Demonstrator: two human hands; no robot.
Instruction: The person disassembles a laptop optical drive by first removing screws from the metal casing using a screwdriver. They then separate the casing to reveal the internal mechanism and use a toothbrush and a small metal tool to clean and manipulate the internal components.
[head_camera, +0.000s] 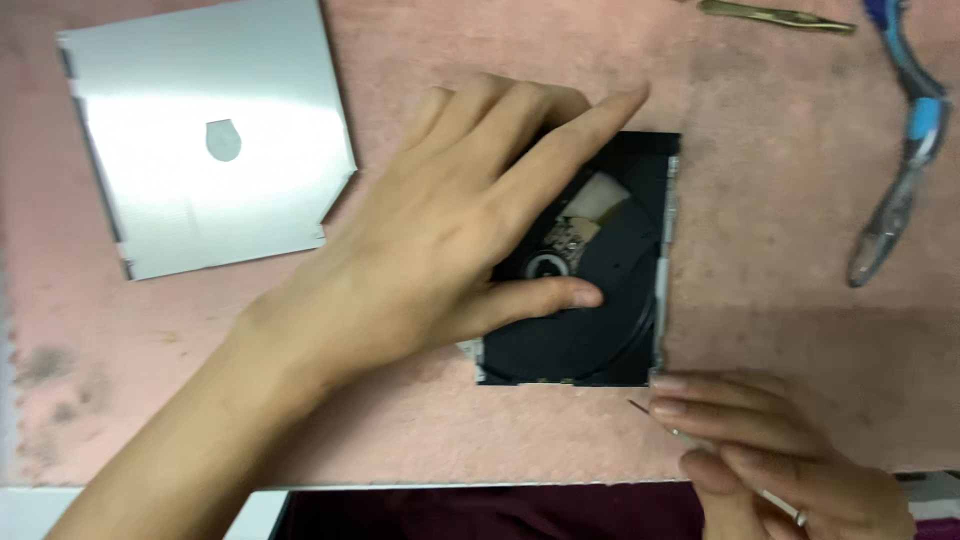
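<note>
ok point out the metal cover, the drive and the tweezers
metal cover (200, 140), head view, middle of the plate
drive (610, 330), head view, black tray
tweezers (775, 14), head view, mid shaft

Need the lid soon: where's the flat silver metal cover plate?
In the head view, the silver metal cover plate lies flat at upper left on the pink table, left of the left hand.

- Silver metal cover plate (205, 140) lies flat at the top left of the pink work surface (790, 300), with a small rounded cutout near its middle
- Blue-handled pliers (905, 150) at the right edge, well apart from the plate
- Brass-coloured tweezers (775, 14) along the top edge, near the pliers
- Dark maroon fabric (480, 512) below the near edge of the surface
</note>
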